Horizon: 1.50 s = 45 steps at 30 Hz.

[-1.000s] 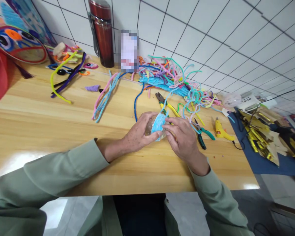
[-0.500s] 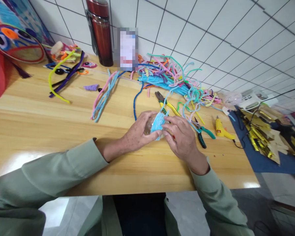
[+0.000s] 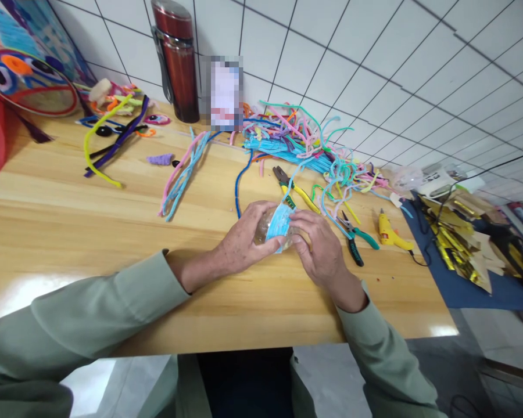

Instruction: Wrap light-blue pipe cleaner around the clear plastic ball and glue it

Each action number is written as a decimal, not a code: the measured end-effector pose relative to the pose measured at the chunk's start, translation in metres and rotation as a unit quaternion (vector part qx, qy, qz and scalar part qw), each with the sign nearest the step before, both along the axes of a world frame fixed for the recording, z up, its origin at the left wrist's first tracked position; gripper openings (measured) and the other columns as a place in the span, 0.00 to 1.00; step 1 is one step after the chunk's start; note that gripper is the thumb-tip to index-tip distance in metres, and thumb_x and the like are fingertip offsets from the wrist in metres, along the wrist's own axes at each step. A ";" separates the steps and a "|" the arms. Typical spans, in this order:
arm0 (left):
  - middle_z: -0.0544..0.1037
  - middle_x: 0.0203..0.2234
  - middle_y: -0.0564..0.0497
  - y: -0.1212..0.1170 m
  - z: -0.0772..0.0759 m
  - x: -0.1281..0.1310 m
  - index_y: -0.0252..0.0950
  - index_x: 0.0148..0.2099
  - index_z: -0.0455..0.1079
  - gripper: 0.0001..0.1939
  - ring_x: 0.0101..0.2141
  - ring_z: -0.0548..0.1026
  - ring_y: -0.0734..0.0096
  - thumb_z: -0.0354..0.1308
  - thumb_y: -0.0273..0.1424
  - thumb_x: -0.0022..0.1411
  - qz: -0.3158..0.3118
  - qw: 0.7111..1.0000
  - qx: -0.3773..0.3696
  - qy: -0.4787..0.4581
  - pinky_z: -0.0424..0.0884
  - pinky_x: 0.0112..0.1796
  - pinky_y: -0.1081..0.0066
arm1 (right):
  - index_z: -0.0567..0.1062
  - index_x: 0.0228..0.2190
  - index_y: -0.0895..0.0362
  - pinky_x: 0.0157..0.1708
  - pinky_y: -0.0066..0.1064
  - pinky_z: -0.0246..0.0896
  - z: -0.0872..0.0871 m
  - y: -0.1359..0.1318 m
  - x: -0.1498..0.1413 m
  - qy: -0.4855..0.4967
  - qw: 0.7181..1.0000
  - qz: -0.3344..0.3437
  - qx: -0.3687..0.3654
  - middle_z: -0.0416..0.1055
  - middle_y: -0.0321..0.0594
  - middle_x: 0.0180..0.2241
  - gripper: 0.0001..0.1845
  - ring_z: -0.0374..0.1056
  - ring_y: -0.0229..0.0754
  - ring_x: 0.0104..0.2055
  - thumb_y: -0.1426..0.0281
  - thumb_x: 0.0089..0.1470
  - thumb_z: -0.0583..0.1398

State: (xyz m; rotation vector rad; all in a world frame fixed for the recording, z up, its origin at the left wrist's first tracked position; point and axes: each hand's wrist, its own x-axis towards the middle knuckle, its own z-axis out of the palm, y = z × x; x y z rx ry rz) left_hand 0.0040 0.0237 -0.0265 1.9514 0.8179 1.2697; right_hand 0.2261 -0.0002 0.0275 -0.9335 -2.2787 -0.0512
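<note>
A clear, rounded plastic piece (image 3: 261, 231) with a band of light blue pipe cleaner (image 3: 279, 225) round its middle is held above the table between both hands. My left hand (image 3: 244, 239) grips its left side, thumb along the front of the band and fingers behind. On the right, my right hand (image 3: 318, 244) closes its fingers and thumb on the band's edge and the clear end, which it partly hides. A loose light blue strand rises from the band toward the pliers with yellow handles (image 3: 303, 196), just behind the hands.
Tangled pipe cleaners (image 3: 296, 145) lie along the tiled wall. Green-handled pliers (image 3: 357, 238) and a yellow glue gun (image 3: 392, 232) are at right. A red flask (image 3: 178, 69) and a blurred phone (image 3: 225, 96) stand at the back. Pink and blue pipe cleaners (image 3: 185, 171) lie left.
My right fingers have drawn together and settled against the blue band. The wrapped piece has turned slightly, showing more of the band. My left hand keeps its grip.
</note>
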 end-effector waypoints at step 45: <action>0.73 0.62 0.38 -0.004 0.006 0.001 0.44 0.70 0.59 0.31 0.65 0.72 0.47 0.65 0.36 0.70 -0.012 0.997 0.075 0.034 0.72 0.64 0.44 | 0.80 0.41 0.50 0.45 0.41 0.81 0.002 0.002 -0.008 0.127 0.985 -0.118 -0.002 0.87 0.38 0.39 0.04 0.84 0.46 0.41 0.72 0.66 0.66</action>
